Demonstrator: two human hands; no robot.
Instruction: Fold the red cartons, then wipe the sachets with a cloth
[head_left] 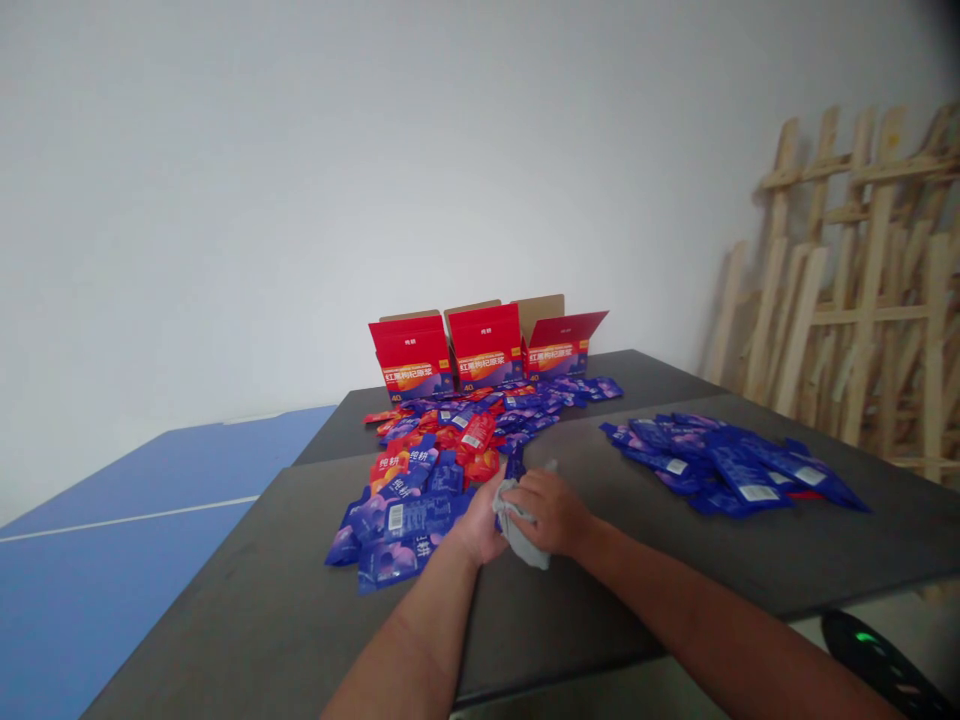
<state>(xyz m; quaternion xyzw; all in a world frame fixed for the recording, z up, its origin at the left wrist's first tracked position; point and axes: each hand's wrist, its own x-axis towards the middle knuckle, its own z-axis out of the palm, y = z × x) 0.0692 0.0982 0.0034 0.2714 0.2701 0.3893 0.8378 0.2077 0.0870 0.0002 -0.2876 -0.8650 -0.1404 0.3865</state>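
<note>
Atop the dark grey desk (pixel 285 590), the left hand (pixel 476 522) and right hand (pixel 544 512) clamp their fingers (pixel 529 490) on a crumpled grey cloth (pixel 521 530), beside blue foil sachets (pixel 397 522) printed 纯耕.

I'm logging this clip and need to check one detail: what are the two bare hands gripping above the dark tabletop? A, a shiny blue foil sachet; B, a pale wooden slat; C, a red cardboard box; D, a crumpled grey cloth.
D. The left hand and right hand both grip the crumpled grey cloth, right beside the pile of blue-purple sachets.
</note>
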